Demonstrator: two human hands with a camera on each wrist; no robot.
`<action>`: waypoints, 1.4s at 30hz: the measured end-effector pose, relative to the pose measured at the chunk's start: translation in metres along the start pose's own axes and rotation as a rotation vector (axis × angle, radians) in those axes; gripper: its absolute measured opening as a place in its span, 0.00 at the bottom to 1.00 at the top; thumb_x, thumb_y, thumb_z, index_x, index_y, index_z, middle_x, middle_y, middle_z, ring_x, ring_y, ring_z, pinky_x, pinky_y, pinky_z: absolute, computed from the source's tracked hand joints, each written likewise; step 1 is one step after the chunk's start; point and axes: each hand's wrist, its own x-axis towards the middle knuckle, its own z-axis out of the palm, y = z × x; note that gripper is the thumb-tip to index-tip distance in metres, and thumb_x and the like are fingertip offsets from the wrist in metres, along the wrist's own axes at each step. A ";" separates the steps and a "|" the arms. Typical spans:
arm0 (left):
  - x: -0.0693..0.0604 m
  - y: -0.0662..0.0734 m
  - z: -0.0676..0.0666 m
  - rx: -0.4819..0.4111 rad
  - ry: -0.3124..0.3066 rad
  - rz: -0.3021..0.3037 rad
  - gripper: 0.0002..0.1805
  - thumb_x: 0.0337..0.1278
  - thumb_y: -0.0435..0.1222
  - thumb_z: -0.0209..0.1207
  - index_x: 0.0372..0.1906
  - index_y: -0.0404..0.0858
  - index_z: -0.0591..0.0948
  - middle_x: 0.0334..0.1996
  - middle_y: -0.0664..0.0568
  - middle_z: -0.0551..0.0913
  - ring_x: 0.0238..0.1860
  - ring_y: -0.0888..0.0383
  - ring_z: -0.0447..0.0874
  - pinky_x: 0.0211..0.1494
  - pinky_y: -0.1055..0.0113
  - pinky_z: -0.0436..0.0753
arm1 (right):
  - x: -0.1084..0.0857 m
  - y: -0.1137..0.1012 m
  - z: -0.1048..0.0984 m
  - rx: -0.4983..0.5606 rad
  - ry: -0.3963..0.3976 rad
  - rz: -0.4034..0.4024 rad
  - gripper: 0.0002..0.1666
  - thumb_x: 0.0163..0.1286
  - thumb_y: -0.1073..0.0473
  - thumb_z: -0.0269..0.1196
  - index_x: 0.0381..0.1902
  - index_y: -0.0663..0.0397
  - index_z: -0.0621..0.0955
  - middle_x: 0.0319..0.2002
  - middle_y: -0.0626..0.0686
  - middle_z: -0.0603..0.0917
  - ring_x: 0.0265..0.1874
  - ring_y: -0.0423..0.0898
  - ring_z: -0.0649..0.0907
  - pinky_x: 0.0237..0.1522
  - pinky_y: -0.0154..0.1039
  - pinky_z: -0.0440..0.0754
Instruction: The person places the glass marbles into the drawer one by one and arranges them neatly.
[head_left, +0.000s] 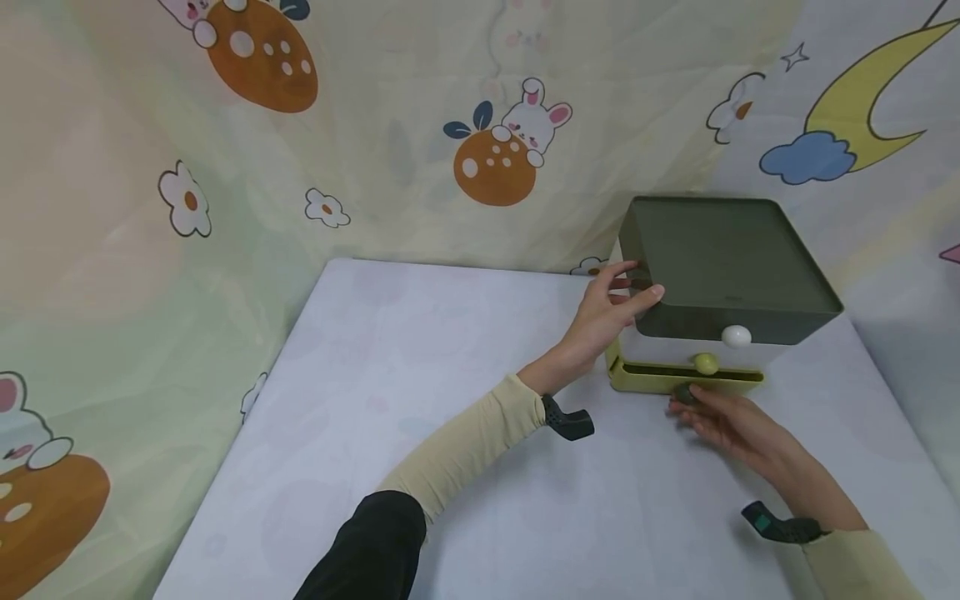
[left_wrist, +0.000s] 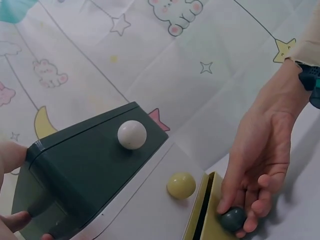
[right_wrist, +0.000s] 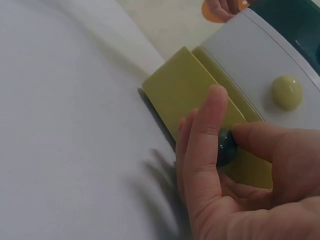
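Observation:
A small drawer cabinet (head_left: 738, 258) stands at the right of the table, with a dark green top drawer, a white middle drawer and a yellow-green bottom drawer (right_wrist: 172, 80). The bottom drawer sticks out slightly, leaving a narrow dark gap behind its front. My right hand (head_left: 731, 425) pinches its dark green round knob (left_wrist: 233, 219) between thumb and fingers. On the cabinet's upper left side rests my left hand (head_left: 603, 312), thumb and fingers spread against the dark green part. A white knob (left_wrist: 132, 134) and a yellow knob (left_wrist: 181, 185) sit on the two upper drawers.
The cabinet stands on a white-covered table (head_left: 360, 375). Behind it hangs a cloth backdrop (head_left: 390, 167) printed with rabbits, flowers and a moon, close to the cabinet's back and right side. A dark wrist camera (head_left: 783, 525) is strapped to the right wrist.

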 end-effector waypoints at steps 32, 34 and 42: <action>-0.017 -0.007 -0.035 0.162 -0.110 0.001 0.29 0.75 0.45 0.60 0.77 0.50 0.70 0.72 0.48 0.72 0.51 0.67 0.77 0.53 0.69 0.79 | -0.004 -0.002 -0.009 -0.145 0.106 -0.053 0.17 0.87 0.55 0.48 0.54 0.37 0.85 0.51 0.44 0.91 0.49 0.39 0.90 0.50 0.33 0.88; -0.023 -0.007 -0.049 0.254 -0.124 0.009 0.28 0.75 0.46 0.59 0.76 0.50 0.71 0.72 0.48 0.73 0.55 0.64 0.77 0.55 0.66 0.79 | -0.011 -0.002 -0.013 -0.191 0.130 -0.070 0.17 0.86 0.55 0.49 0.55 0.37 0.85 0.51 0.43 0.91 0.49 0.39 0.89 0.50 0.33 0.88; -0.054 0.001 -0.119 0.638 -0.088 0.025 0.25 0.76 0.47 0.58 0.72 0.48 0.75 0.67 0.50 0.77 0.66 0.51 0.76 0.64 0.52 0.81 | -0.047 -0.002 -0.026 -0.656 0.348 -0.062 0.33 0.85 0.44 0.49 0.73 0.63 0.70 0.49 0.27 0.86 0.47 0.28 0.86 0.48 0.31 0.88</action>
